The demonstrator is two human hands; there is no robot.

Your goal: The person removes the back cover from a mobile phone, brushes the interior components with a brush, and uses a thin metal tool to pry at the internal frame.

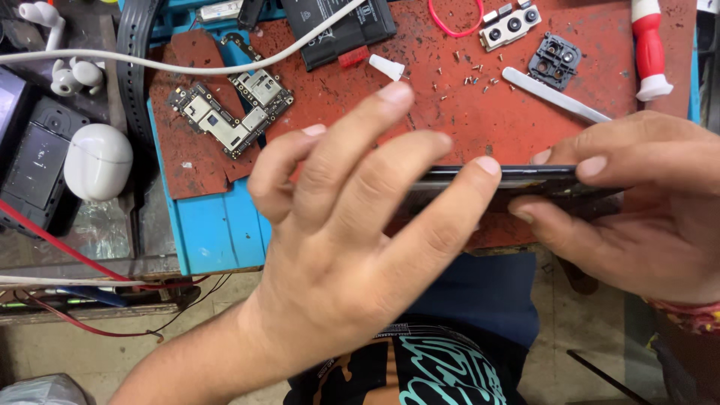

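A worn red mat (480, 112) covers the surface. Above it, both hands grip a thin, glossy black phone (525, 180) edge-up, long axis running left-right: left hand (352, 240) with fingers spread, right hand (645, 202) pinching its end. Tiny metal screws (472, 75) lie scattered.

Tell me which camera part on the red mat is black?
The square camera frame at the mat's far right is black; the longer camera module beside it is pale silver.
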